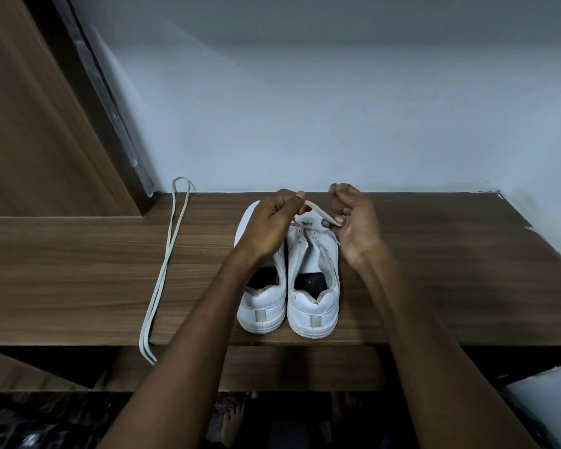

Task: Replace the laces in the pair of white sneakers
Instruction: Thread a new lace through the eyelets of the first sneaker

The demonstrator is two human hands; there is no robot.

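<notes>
— Looking down from the head camera: what do the hands hold?
— Left hand [268,222] and right hand [353,218] each pinch an end of one lace [318,212], fingers curled, likely threading the right sneaker [313,286]. Left sneaker [261,306] touches it; a spare lace [166,270] lies on the wooden shelf [434,270].

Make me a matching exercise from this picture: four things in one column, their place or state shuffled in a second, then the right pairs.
Things
1. loose lace
2. right sneaker
3. left sneaker
4. wooden shelf

Places or states
A. partly hidden under the left hand
B. bears both shoes
C. folded double, ends hanging over the front edge
D. its lace held by both hands, the right hand included

Pairs: 1-C, 2-D, 3-A, 4-B
</notes>
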